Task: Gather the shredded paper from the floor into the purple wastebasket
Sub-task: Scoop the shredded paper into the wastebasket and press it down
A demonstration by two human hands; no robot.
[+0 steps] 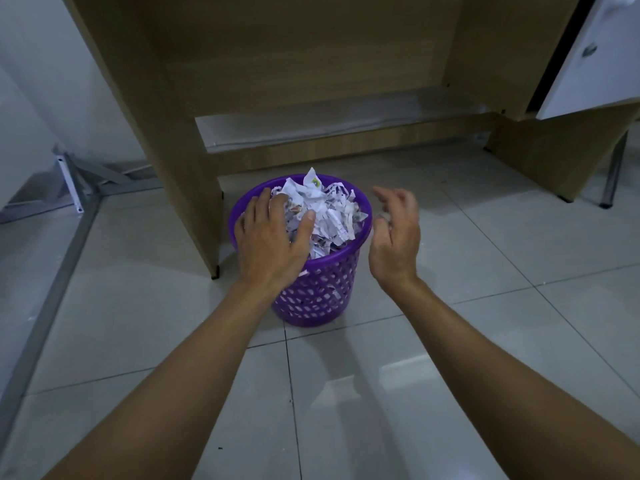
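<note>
The purple wastebasket (pixel 322 289) stands upright on the tiled floor, its perforated wall facing me. White shredded paper (pixel 323 209) is heaped inside and rises above the rim. My left hand (pixel 273 237) lies flat on the left side of the heap, fingers straight, pressing on the paper. My right hand (pixel 394 233) hovers just right of the rim, fingers loosely curled, with nothing in it. I see no loose shreds on the floor tiles around the basket.
A wooden desk (pixel 166 116) stands right behind the basket, its left side panel close to the basket. A white cabinet door (pixel 588 57) hangs open at the upper right. A grey metal frame (pixel 76 181) lies on the floor at the left.
</note>
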